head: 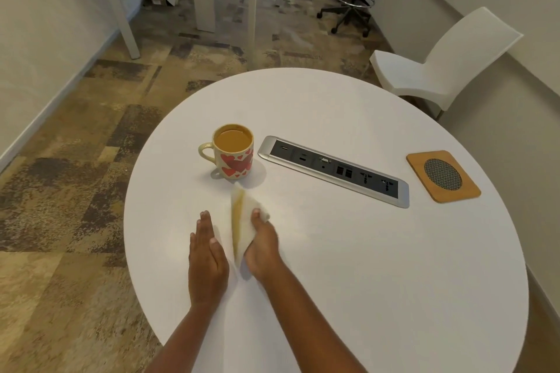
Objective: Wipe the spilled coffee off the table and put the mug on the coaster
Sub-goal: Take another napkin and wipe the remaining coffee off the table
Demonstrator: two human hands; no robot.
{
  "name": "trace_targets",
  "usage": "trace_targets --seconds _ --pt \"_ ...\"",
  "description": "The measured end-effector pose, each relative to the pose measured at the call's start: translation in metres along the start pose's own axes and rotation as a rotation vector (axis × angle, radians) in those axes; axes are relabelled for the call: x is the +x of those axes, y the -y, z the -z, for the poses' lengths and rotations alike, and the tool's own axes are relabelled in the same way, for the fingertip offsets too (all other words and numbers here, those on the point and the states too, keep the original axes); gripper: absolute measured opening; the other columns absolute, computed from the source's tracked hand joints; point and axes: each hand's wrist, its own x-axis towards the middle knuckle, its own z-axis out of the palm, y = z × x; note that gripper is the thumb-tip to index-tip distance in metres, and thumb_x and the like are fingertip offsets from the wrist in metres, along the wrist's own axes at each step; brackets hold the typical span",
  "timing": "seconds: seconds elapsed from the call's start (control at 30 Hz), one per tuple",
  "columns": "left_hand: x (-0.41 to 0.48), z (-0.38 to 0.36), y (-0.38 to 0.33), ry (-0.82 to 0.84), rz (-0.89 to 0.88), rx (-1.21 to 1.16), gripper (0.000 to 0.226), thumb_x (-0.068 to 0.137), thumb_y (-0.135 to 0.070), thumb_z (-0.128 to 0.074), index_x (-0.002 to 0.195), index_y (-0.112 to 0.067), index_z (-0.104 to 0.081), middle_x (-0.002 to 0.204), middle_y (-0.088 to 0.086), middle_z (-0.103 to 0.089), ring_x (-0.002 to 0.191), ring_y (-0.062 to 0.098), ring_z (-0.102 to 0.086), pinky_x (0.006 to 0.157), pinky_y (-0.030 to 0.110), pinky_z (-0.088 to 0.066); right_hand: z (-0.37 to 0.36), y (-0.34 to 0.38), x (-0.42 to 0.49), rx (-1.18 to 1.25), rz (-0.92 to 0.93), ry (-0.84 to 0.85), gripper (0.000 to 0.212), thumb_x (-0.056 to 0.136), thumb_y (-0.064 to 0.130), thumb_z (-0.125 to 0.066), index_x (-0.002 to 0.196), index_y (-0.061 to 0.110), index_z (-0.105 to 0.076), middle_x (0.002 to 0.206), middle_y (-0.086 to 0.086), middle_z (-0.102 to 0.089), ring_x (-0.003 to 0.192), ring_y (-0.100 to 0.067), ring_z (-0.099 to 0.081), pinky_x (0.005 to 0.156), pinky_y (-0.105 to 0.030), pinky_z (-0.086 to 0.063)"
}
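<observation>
1. White, folded paper tissue (242,222), stained yellow-brown along one fold, lies on the round white tabletop (348,266) toward its near-left edge, clenched at its right side in the right hand (262,244), whose thumb presses on top of it.
2. The left hand (207,254) rests flat and released, fingers straight, on the tabletop just left of the tissue; whether it touches the tissue's edge I cannot tell.
3. The cream ceramic mug with red hearts (231,152) stands upright just beyond the tissue, near the tabletop's left edge, handle pointing left, nearly full of light brown coffee. It is apart from both hands.
4. A long silver-framed socket panel (333,169) is set into the tabletop's middle, starting just right of the mug and slanting toward the right.
5. The square wooden coaster with a round grey mesh centre (443,176) lies at the tabletop's right edge, beyond the panel's far end, well apart from the mug.
6. A white plastic chair (439,66) stands off the far-right edge.
</observation>
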Motion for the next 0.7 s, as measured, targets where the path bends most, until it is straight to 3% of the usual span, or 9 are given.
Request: trace_targets --seconds 0.07,0.1,0.17,0.23,0.43,0.5,0.6,0.7 --pt "0.000 -0.001 0.001 0.002 -0.007 0.008 0.054 0.090 -0.020 -0.015 0.143 -0.009 -0.021 0.151 0.009 -0.027 0.136 0.007 -0.018 0.116 0.028 -0.007 0.011 0.019 -0.001 0.165 -0.003 0.018 0.030 0.099 0.021 -0.036 0.109 0.003 -0.057 0.121 -0.021 -0.057 0.097 -0.034 -0.060 0.091 -0.045 -0.042" --pt "0.000 -0.001 0.001 0.004 -0.010 0.010 0.054 0.090 -0.020 -0.015 0.143 -0.009 -0.021 0.151 0.009 -0.027 0.136 0.007 -0.018 0.116 0.027 -0.007 0.019 0.028 -0.002 0.194 0.006 0.017 0.032 0.099 0.019 -0.036 0.118 0.000 -0.053 0.127 -0.023 -0.054 0.106 -0.036 -0.057 0.092 -0.046 -0.040" --pt "-0.001 -0.001 0.001 0.006 -0.009 0.006 0.055 0.090 -0.021 -0.015 0.143 -0.009 -0.022 0.151 0.009 -0.027 0.136 0.007 -0.019 0.116 0.028 -0.007 0.034 0.043 -0.004 0.183 0.010 0.002 0.037 0.100 0.016 -0.034 0.131 -0.003 -0.043 0.137 -0.026 -0.047 0.125 -0.040 -0.046 0.096 -0.049 -0.038" --pt "-0.002 0.000 0.000 0.010 -0.007 0.011 0.055 0.089 -0.021 -0.014 0.142 -0.008 -0.022 0.151 0.009 -0.028 0.137 0.008 -0.019 0.117 0.028 -0.008 0.050 0.054 -0.003 0.110 0.032 -0.034 0.038 0.100 0.013 -0.033 0.132 -0.005 -0.041 0.139 -0.027 -0.044 0.129 -0.041 -0.042 0.102 -0.052 -0.035" --pt "-0.002 -0.001 -0.002 0.011 -0.011 0.044 0.055 0.089 -0.020 -0.015 0.142 -0.007 -0.024 0.150 0.011 -0.030 0.139 0.017 -0.022 0.116 0.029 -0.009 0.079 0.065 -0.003 -0.327 0.187 -0.153 0.033 0.095 0.002 -0.041 0.128 0.001 -0.046 0.130 -0.024 -0.054 0.118 -0.038 -0.053 0.101 -0.047 -0.043" --pt "-0.002 -0.001 -0.002 0.013 -0.004 0.047 0.055 0.089 -0.019 -0.016 0.142 -0.007 -0.025 0.150 0.011 -0.031 0.140 0.019 -0.023 0.116 0.029 -0.009 0.079 0.058 -0.003 -0.588 0.286 -0.228 0.035 0.092 -0.002 -0.040 0.126 0.004 -0.049 0.127 -0.021 -0.057 0.111 -0.033 -0.056 0.099 -0.043 -0.044" --pt "-0.001 -0.001 -0.001 0.016 -0.002 0.058 0.055 0.088 -0.018 -0.016 0.141 -0.006 -0.027 0.149 0.012 -0.031 0.140 0.023 -0.025 0.116 0.031 -0.010 0.076 0.043 -0.005 -0.971 0.537 -0.307 0.050 0.089 -0.007 -0.035 0.136 0.008 -0.043 0.136 -0.014 -0.053 0.126 -0.029 -0.049 0.106 -0.030 -0.035" --pt "0.000 -0.001 0.000 0.018 -0.001 0.071 0.054 0.088 -0.018 -0.017 0.140 -0.006 -0.028 0.149 0.013 -0.033 0.140 0.024 -0.026 0.116 0.031 -0.011 0.075 0.024 -0.007 -1.284 0.736 -0.165 0.058 0.092 -0.010 -0.030 0.143 0.017 -0.030 0.153 -0.004 -0.029 0.143 -0.017 -0.025 0.115 -0.023 -0.018"
